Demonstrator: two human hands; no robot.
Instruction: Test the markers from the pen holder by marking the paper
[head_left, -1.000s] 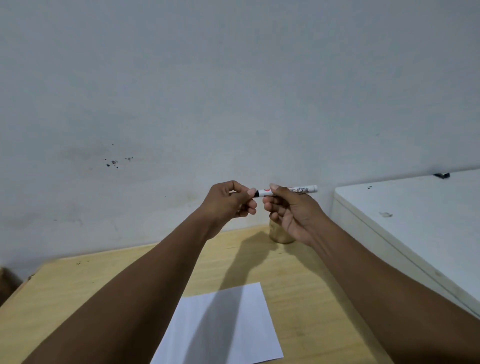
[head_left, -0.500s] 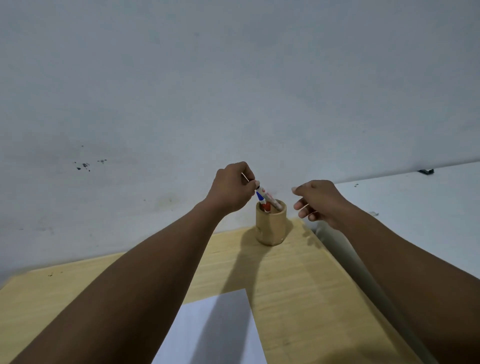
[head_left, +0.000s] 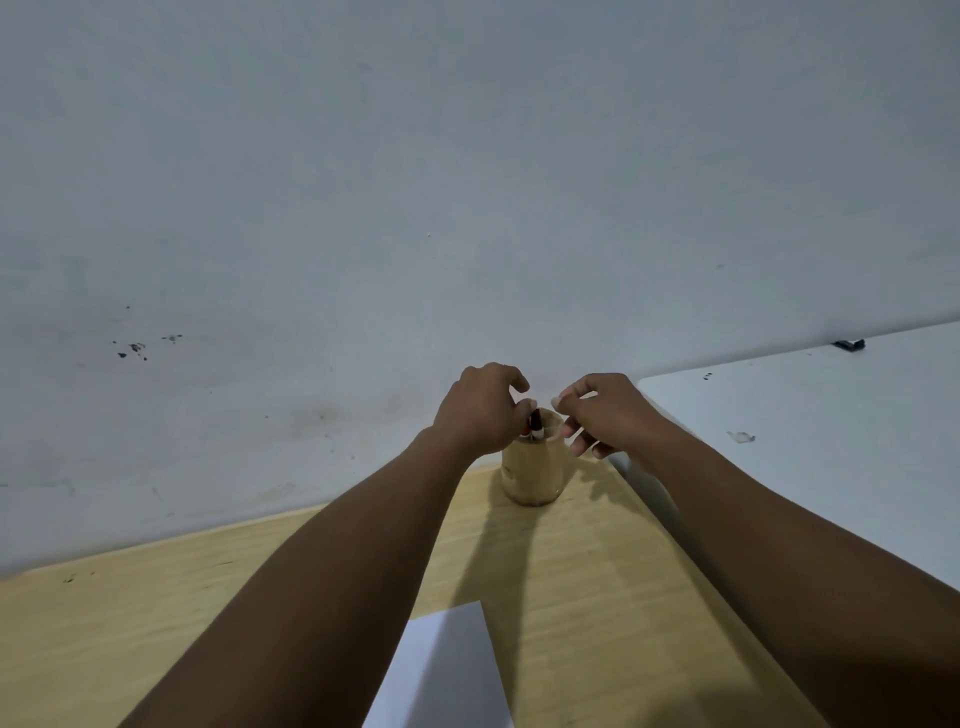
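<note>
A tan wooden pen holder (head_left: 532, 470) stands at the far edge of the wooden desk (head_left: 156, 623), against the wall. My left hand (head_left: 480, 410) hovers over its left rim, fingertips pinching the dark top of a marker (head_left: 535, 423) that sits deep in the holder. My right hand (head_left: 608, 413) hangs just right of the rim with fingers loosely apart and nothing in it. A white sheet of paper (head_left: 447, 670) lies near me between my forearms, partly cut off by the frame's bottom.
A white table (head_left: 831, 441) adjoins the desk on the right, with a small dark object (head_left: 848, 344) at its far edge. A grey-white wall (head_left: 467, 182) rises directly behind the holder.
A second ago both hands held a white marker level above the desk. The right hand let go, and the left hand lowered the marker into the holder, where it now sits deep.
</note>
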